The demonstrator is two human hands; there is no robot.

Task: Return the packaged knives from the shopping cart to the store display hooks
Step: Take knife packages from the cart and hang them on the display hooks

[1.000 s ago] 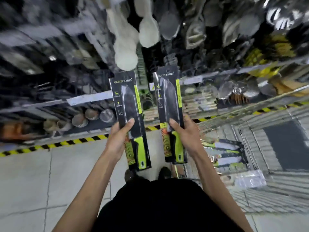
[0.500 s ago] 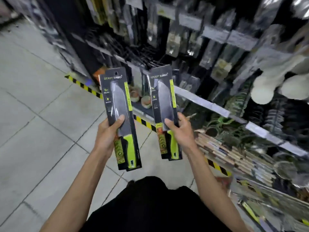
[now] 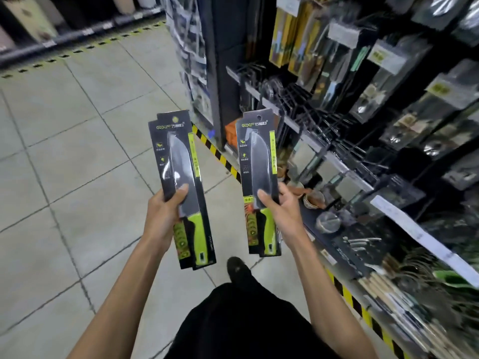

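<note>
Left hand (image 3: 166,216) grips 2 stacked knife packs (image 3: 181,174), right hand (image 3: 283,212) a second knife pack (image 3: 259,161); one could slide free before the display hooks (image 3: 308,107).

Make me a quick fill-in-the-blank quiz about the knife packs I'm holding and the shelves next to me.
1. The left hand grips the left pack, whose knife handle is ____.
2. The right hand holds the right pack with its ____ on the front.
3. The rack stands on the person's ____ side.
4. Tape striped black and ____ runs along the floor by the rack.

Missing words: green; thumb; right; yellow.
</note>
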